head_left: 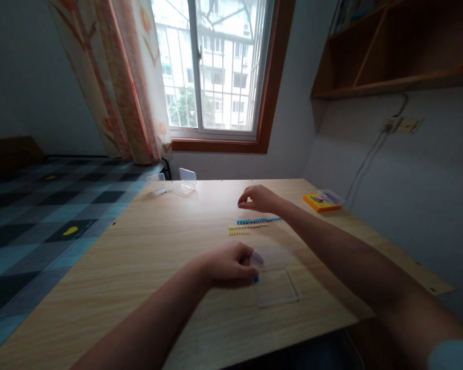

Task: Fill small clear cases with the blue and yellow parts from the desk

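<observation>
My left hand (231,261) grips the left side of an open, clear plastic box (278,303) on the table, with fingers and thumb around its edge. A small blue piece (256,280) shows by the thumb; I cannot tell if it lies in the box or is held. Farther out, my right hand (261,199) pinches another tiny blue piece (238,205) just above the tabletop. Between my hands lie rows of small pieces: a blue row (254,221), a cream row (249,226) and a shorter yellow row (239,233). My right forearm passes by the right end of the blue row.
Two open clear boxes, one with its lid raised (188,177), stand at the table's far left. An orange-yellow box (321,202) and a clear container (331,197) sit at the far right edge. A bed with a checked cover (96,198) adjoins the left side.
</observation>
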A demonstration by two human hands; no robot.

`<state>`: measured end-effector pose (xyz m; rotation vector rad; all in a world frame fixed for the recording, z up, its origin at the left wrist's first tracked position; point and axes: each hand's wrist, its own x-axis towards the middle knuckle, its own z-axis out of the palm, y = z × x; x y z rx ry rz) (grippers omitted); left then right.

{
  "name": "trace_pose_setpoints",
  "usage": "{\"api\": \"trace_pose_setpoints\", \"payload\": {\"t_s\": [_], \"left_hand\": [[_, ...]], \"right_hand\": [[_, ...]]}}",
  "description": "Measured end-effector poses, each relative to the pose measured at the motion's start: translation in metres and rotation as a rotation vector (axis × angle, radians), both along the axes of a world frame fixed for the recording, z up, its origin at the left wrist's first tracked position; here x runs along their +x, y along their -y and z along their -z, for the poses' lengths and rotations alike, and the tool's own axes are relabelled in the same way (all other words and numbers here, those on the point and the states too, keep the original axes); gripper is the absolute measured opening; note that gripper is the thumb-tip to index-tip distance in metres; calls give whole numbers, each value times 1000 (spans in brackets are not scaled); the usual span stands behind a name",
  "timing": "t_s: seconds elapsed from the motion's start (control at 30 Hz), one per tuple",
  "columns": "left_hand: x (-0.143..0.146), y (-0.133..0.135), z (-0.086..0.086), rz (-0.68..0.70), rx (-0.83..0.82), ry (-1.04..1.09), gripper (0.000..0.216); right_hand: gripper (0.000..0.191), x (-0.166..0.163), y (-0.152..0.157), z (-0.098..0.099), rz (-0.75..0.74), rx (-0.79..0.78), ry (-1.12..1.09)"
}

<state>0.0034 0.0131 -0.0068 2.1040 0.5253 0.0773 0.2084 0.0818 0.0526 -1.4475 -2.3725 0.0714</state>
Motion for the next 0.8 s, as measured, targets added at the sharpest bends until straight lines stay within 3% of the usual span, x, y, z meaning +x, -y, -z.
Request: {"api": "trace_pose_setpoints", "payload": {"t_s": [0.1, 0.17, 0.3, 0.37, 0.47, 0.63, 0.8], "left_hand": [[0, -1, 0, -21, 11, -22, 23], [0, -1, 0, -13, 13, -23, 24], [0, 0, 3, -18, 16, -32, 24], [1, 2, 3, -15, 43, -22, 22], [2, 5, 1, -14, 107, -4, 23], [4, 7, -1, -31, 125, -6, 25], [5, 7, -1, -27, 132, -7, 23]], "right_hand": [[19, 32, 46, -28, -5, 107, -115], [20, 52, 86, -43, -90, 201, -319], [12, 68, 162, -51, -329, 205, -344], [11, 63, 188, -43, -431, 112, -274], [11, 49, 207, -20, -402, -84, -79], [13, 38, 203, 17, -246, -214, 79], [15, 30, 196, 33, -148, -204, 132]]}}
